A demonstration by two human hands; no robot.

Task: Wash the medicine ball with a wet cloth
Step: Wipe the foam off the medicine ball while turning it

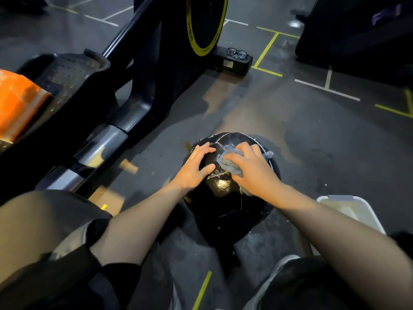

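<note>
A black medicine ball [230,204] with pale seams sits on the dark gym floor between my knees; its top looks wet and shiny. My left hand [196,166] rests on the ball's upper left side, fingers spread flat and thumb out. My right hand [250,168] lies on the ball's upper right and holds a bunched grey-blue cloth [230,164] against the surface. A corner of the cloth sticks out past the fingers at the far right.
A white plastic tub [355,211] stands on the floor by my right arm. A black exercise machine [143,90] with a yellow-rimmed wheel [205,25] fills the left and back; eyeglasses [238,53] lie on its base. An orange object [15,106] sits at far left. Wet patches mark the floor.
</note>
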